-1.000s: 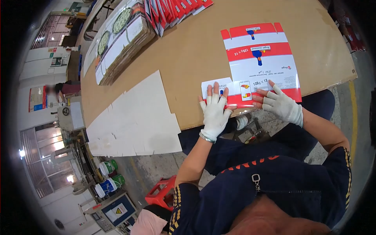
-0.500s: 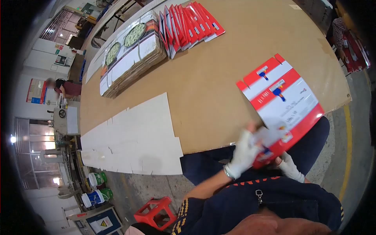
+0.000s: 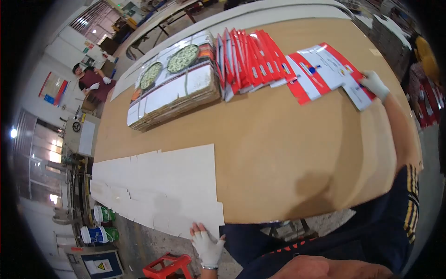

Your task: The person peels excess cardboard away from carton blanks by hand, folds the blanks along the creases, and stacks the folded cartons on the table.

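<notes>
My right hand (image 3: 375,86), in a white fingerless glove, reaches out to the far right and grips the outer edge of a flat red-and-white printed carton blank (image 3: 332,65). The blank lies with its left end against a fanned row of red-and-white folded cartons (image 3: 260,60). My left hand (image 3: 206,246), gloved too, is at the front edge of the white cardboard sheets (image 3: 186,181). Its fingers are stretched out and apart, with the tips at the sheets' edge; whether they press on it I cannot tell.
A strapped stack of printed cardboard (image 3: 176,88) stands on the brown table (image 3: 278,153), left of the fanned cartons. A red stool (image 3: 169,266) and several buckets (image 3: 100,234) are on the floor at left. One person (image 3: 93,81) stands beyond the table's left side; another (image 3: 425,65) is at right.
My right hand has carried the carton blank from my lap to the end of the fanned row. My left hand has let go of it and moved left to the white sheets. The view has shifted.
</notes>
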The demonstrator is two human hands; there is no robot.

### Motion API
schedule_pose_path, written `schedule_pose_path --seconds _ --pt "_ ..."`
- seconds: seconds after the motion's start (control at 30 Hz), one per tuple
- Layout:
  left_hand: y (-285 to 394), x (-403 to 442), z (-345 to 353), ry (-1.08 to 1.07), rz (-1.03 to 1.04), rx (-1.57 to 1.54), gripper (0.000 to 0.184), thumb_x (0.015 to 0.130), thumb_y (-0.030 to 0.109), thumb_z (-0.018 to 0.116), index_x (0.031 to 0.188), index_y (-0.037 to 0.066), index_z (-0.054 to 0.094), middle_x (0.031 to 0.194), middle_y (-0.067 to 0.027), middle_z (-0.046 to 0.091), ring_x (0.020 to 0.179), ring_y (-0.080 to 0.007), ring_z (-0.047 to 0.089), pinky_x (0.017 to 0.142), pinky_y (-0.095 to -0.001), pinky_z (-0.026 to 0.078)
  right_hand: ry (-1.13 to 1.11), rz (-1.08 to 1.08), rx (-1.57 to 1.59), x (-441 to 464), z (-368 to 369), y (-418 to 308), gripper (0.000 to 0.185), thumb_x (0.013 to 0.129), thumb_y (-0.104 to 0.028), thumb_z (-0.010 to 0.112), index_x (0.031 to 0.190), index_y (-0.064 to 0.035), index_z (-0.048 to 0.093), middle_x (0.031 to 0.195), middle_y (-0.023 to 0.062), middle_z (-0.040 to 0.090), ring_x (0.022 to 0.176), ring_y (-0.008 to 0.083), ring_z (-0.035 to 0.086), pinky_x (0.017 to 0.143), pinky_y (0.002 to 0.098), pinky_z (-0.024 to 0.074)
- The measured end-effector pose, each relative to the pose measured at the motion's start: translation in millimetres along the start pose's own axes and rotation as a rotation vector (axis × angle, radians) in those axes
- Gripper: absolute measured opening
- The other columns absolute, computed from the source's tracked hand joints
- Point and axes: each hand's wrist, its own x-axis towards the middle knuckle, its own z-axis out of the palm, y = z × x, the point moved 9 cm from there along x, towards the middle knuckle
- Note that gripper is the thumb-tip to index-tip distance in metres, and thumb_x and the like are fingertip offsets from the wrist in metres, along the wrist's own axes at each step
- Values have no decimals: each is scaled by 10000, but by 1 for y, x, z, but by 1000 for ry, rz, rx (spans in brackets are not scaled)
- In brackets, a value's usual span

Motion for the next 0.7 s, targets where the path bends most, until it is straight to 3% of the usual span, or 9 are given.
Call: schedule_pose_path --seconds 0.07,0.17,0.23,0.33,0.4,0.5,0.57,0.6,0.7 --pt "-14 -5 14 32 -22 -52 992 707 286 832 1497 -35 324 1577 -276 263 1449 -493 245 1152 -552 268 75 -8 -39 80 40 -59 314 785 -194 607 1004 -5 729 843 227 713 764 321 713 705 438 557" --pt "-20 -10 15 60 26 -82 883 725 199 784 1477 -19 373 1552 -260 316 1435 -473 286 1155 -554 269 94 -97 85 154 128 -153 278 816 -196 600 990 -23 732 897 233 719 811 351 710 753 441 559" --pt "-28 -20 2 66 16 -108 752 756 138 736 1439 1 453 1504 -222 417 1418 -418 354 1159 -555 268 1 -21 306 166 181 -187 237 873 -239 612 987 -45 687 1033 197 680 990 381 659 842 416 539" --pt "-19 -29 -51 355 99 -245 457 786 61 678 1240 35 636 1240 -135 662 1205 -337 598 1098 -554 365 547 -153 5 89 117 -238 273 901 -260 606 1052 -37 645 1108 197 638 956 393 654 851 420 540" --pt "25 -24 -104 478 275 -163 358 786 56 679 1144 46 679 1122 -114 713 1086 -327 666 1049 -543 428 492 -388 170 10 83 -289 303 894 -252 624 1074 -10 595 1119 194 616 930 379 633 837 439 531" --pt "93 -31 -87 406 620 -188 107 784 46 740 854 109 689 971 -54 735 795 -248 697 731 -405 583 -183 -903 -34 -212 64 -411 392 799 -323 715 1081 -74 604 1063 160 612 1002 330 582 855 454 467" --pt "158 -41 -68 92 895 -178 168 758 136 815 873 98 700 921 -52 733 774 -226 690 718 -370 579 -248 -1348 498 -338 58 -423 448 798 -370 684 1142 -94 608 1143 113 600 1053 307 579 958 455 435" --pt "186 -52 -107 326 938 -364 222 757 182 829 900 89 688 903 -57 721 755 -238 681 710 -366 574 -73 -1475 257 -390 79 -414 447 809 -375 655 1174 -121 612 1152 57 610 1101 248 575 1012 433 409" --pt "195 -70 -97 423 976 -530 231 767 186 823 917 86 677 880 -70 705 740 -254 674 683 -365 559 -94 -1301 93 -421 87 -377 361 821 -316 613 1145 -156 630 1102 2 621 1086 189 574 1031 406 398"
